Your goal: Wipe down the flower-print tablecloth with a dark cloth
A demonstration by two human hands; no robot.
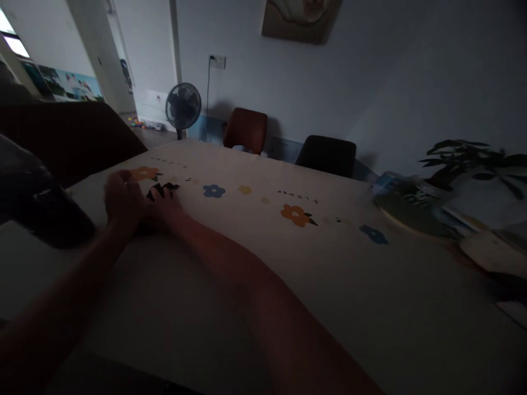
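Near the left end of the table, my two hands are close together in dim light. My right hand (162, 207) has its fingers bent over a small black object (168, 189) with an uneven outline, whose kind I cannot make out. Just left of it, my left hand (122, 195) is raised slightly with curved fingers, smeared by motion. Whether anything is in it is hidden. Beneath both hands lies a pale tablecloth (255, 247) printed with orange, blue and yellow flowers.
A dark, shiny, bag-like object (45, 203) stands left of my left forearm. At the right are a potted plant (436, 189), a round green mat (405, 216) and stacked items. Beyond the table are a brown chair (246, 130), a black chair (328, 153) and a fan (183, 107).
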